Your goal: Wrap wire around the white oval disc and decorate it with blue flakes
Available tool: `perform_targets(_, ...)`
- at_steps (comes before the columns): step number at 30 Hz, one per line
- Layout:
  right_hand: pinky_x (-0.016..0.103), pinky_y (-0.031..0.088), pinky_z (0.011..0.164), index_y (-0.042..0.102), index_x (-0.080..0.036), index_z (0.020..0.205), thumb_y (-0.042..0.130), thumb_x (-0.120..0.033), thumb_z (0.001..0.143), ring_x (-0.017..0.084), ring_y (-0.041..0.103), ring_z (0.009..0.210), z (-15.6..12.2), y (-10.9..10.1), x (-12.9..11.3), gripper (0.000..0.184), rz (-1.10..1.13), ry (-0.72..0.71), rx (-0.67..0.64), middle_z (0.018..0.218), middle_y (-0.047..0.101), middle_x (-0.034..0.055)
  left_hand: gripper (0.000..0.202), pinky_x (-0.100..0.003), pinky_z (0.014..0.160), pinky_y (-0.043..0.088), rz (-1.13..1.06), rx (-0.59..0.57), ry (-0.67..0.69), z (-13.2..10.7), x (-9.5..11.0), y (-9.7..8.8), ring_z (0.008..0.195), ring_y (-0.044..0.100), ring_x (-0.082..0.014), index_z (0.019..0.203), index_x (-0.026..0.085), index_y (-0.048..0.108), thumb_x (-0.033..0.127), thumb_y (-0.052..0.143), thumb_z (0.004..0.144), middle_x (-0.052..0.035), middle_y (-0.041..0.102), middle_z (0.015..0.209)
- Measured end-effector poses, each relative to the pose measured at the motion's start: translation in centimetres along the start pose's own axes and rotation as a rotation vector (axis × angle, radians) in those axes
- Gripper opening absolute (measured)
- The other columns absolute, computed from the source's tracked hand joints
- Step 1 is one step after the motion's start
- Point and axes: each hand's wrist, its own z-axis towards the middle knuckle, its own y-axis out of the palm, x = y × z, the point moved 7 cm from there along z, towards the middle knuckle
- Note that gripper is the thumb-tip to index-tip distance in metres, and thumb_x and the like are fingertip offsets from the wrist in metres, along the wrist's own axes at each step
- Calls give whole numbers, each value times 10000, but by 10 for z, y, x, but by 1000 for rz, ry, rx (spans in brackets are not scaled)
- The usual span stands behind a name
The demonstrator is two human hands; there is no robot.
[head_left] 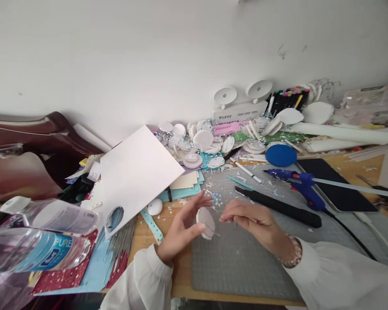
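My left hand [188, 223] has its thumb against a white round disc [206, 224], with the fingers curved over its upper side. The disc stands tilted on edge above the grey cutting mat [233, 262], and a fine wire or thread shows across it and past its lower right edge. Just to the right, my right hand [254, 219] is closed, thumb and fingers pressed together. Whatever those fingertips pinch, if anything, is too small to make out. A gap separates them from the disc.
Behind lie many white discs [203, 140] with blue-dotted strands. To the right are a blue glue gun [300, 183], a black-handled tool [281, 209], a dark tablet [339, 183] and a blue disc [281, 155]. A white board [139, 172] and water bottles [42, 249] lie left.
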Motion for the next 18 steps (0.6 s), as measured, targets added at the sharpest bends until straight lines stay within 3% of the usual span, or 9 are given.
perform_targets(5,345,512,754,732,-224,989,490,-266,971,185,643,816,-4,2,-5,247,32,-19,13,884,717,63,565,-497,1126,333,-220,139,-100,-27,-2,9,1381,430,-318,1418,260,495,512,559,917,-138,513,1463)
perform_targets(10,373,522,810,738,-243,1020,514,-283,959,205,664,860,-6,6,-15,235,24,-89,-20,906,745,65,533,-517,1024,440,-503,79,-234,-41,-16,39,1169,618,-300,1333,245,561,526,609,883,-128,616,1316)
perform_targets(13,357,531,806,737,-255,1051,517,-271,956,198,671,858,-6,9,-21,240,9,-131,-51,906,752,57,512,-440,966,496,-547,78,-206,-40,-12,45,1074,666,-244,1336,274,554,465,655,872,-78,670,1202)
perform_targets(18,372,529,808,708,-229,1053,481,-200,952,198,663,862,-4,14,-32,250,-88,-240,-93,902,745,69,497,-403,923,517,-492,121,-199,-38,-4,39,1027,680,-233,1317,237,566,365,699,856,-100,676,1176)
